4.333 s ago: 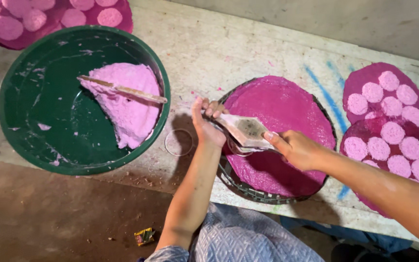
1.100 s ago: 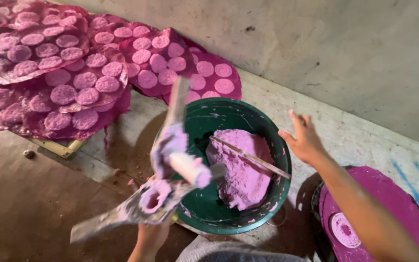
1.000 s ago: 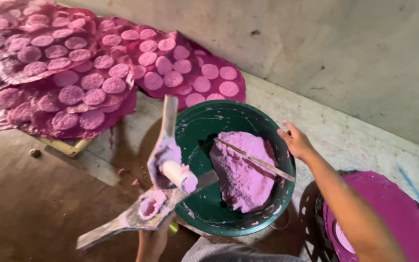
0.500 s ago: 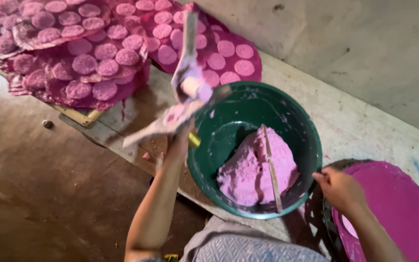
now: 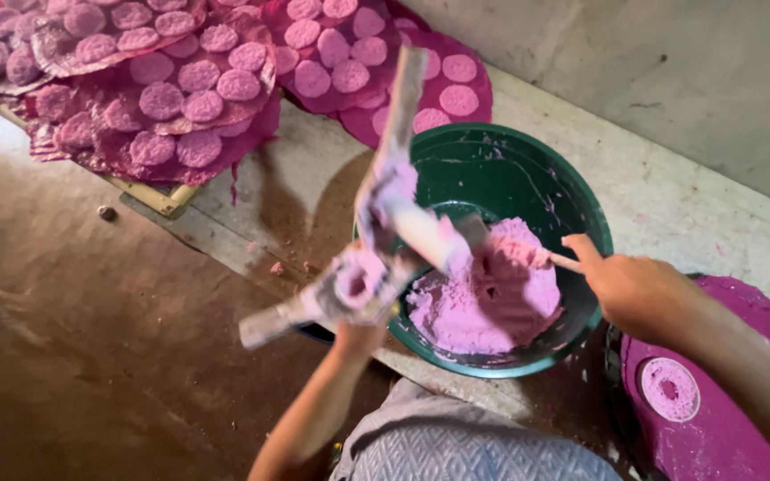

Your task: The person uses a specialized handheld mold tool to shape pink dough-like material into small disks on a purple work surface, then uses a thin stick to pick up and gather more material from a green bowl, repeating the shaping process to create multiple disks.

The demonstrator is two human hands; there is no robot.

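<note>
Gripping a powder-caked press mould (image 5: 376, 258), my left hand (image 5: 360, 331) holds it raised beside the green basin (image 5: 528, 160). My right hand (image 5: 634, 289) is clamped on a stick (image 5: 565, 263) in the pink powder (image 5: 492, 294). Beyond my left hand, pink discs (image 5: 180, 76) cover magenta sheets.

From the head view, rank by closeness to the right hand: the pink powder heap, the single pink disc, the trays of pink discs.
From the right hand:
1. Pink powder heap, in the green basin beside it.
2. Single pink disc, just below it.
3. Trays of pink discs, far upper left.
</note>
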